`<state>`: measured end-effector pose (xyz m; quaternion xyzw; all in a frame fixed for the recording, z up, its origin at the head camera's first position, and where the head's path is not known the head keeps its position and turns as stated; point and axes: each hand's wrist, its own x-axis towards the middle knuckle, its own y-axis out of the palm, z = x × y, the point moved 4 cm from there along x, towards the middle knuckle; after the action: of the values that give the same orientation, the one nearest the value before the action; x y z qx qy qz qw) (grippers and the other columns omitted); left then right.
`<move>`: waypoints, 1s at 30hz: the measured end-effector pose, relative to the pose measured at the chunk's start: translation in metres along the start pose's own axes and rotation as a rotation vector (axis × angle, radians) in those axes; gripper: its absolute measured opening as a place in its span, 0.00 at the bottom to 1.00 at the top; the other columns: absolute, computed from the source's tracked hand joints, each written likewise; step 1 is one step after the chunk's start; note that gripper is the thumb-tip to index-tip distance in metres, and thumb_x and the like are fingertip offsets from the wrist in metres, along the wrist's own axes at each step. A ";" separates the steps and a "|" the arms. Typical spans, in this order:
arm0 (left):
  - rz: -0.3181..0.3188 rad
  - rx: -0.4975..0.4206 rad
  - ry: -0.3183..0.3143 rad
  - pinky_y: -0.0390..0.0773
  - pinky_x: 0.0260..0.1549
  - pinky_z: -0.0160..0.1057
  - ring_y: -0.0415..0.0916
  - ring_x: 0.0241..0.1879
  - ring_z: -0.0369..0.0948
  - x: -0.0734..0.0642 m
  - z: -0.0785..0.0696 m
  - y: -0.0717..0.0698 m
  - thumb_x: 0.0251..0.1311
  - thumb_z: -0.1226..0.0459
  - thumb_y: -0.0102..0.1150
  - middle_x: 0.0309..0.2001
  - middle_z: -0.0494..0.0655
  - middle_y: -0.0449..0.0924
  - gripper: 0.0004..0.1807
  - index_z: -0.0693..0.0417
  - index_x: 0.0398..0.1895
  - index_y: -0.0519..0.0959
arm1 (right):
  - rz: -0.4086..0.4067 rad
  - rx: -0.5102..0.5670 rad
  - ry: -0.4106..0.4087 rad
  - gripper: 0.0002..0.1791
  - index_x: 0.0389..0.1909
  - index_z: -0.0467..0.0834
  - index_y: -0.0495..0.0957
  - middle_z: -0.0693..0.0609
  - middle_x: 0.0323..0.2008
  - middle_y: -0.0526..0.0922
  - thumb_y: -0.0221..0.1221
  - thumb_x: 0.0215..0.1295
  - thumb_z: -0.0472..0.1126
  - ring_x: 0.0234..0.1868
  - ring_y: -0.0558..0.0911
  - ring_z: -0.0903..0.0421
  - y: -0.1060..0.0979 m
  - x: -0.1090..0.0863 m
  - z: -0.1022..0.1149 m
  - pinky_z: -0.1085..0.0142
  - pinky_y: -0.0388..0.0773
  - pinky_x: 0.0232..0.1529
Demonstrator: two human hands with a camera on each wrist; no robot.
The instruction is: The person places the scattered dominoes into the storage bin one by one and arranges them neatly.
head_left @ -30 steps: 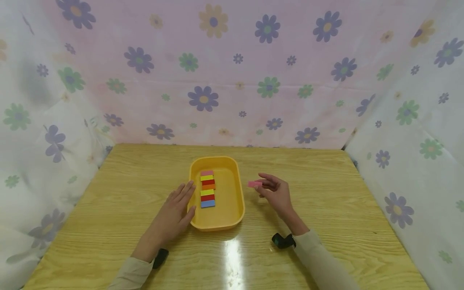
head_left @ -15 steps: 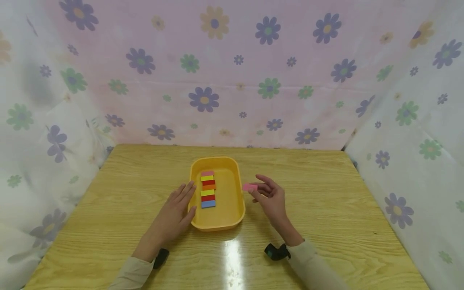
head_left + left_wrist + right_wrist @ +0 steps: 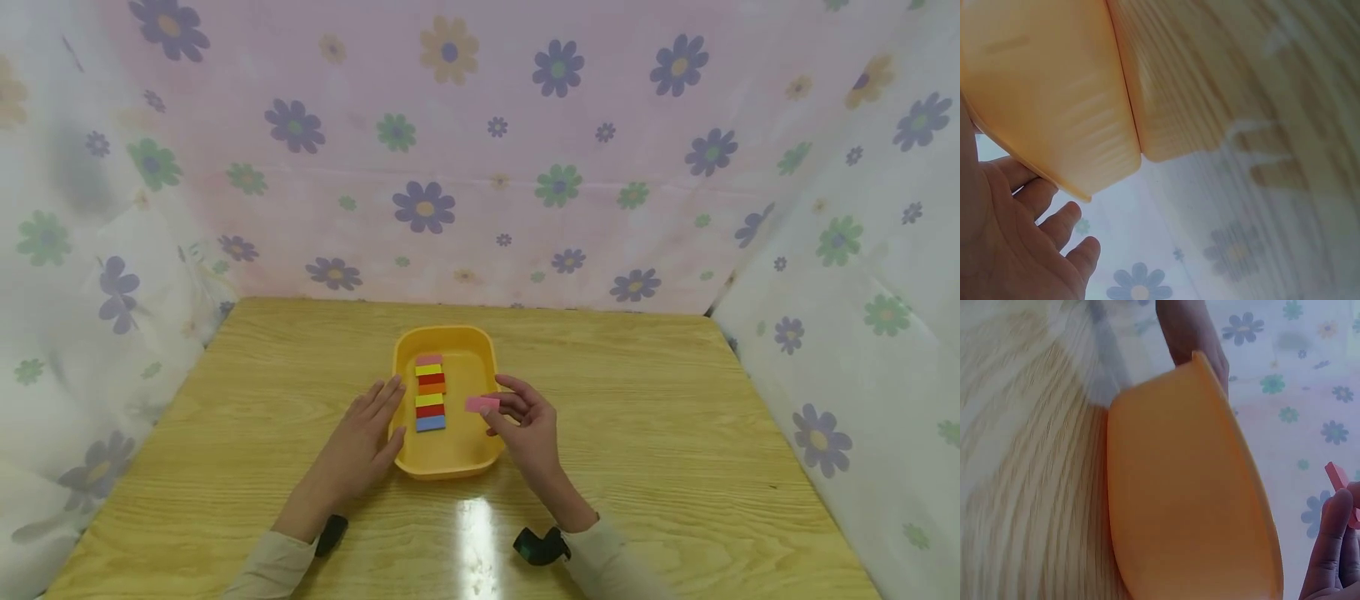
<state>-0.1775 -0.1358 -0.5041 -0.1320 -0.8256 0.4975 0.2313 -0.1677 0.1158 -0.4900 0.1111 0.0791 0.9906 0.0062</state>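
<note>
In the head view, a yellow plastic tray (image 3: 450, 457) stands on the table. Flat blocks lie inside it in a column along its left part: a pink one (image 3: 429, 360), yellow, red and orange ones, and a blue one (image 3: 431, 423) nearest me. My left hand (image 3: 358, 446) rests at the tray's left rim with fingers extended; the left wrist view shows its fingertips at the rim (image 3: 1054, 182). My right hand (image 3: 528, 427) pinches a second pink block (image 3: 477, 404) between thumb and fingers, held over the tray's right half. The right wrist view shows this block above rim height.
The tray sits near the middle of a wood-grain table (image 3: 675, 433). A flowered cloth (image 3: 480, 167) hangs along the back and both sides. A black wrist camera (image 3: 542, 547) sits below the right wrist, another (image 3: 331, 536) below the left.
My right hand has moved left with the pink block, from beside the tray to over its right half. The left hand and the blocks in the tray stay put.
</note>
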 end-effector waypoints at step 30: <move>0.025 -0.001 -0.024 0.52 0.75 0.64 0.50 0.79 0.57 0.001 0.001 0.000 0.75 0.57 0.52 0.81 0.51 0.52 0.34 0.60 0.79 0.59 | 0.063 -0.161 0.233 0.25 0.59 0.35 0.78 0.38 0.43 0.88 0.68 0.60 0.31 0.36 0.90 0.49 0.053 0.020 -0.017 0.60 0.88 0.41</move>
<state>-0.1789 -0.1359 -0.5041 -0.1364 -0.8267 0.5015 0.2153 -0.1905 0.0618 -0.4937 -0.0032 -0.0037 0.9997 -0.0250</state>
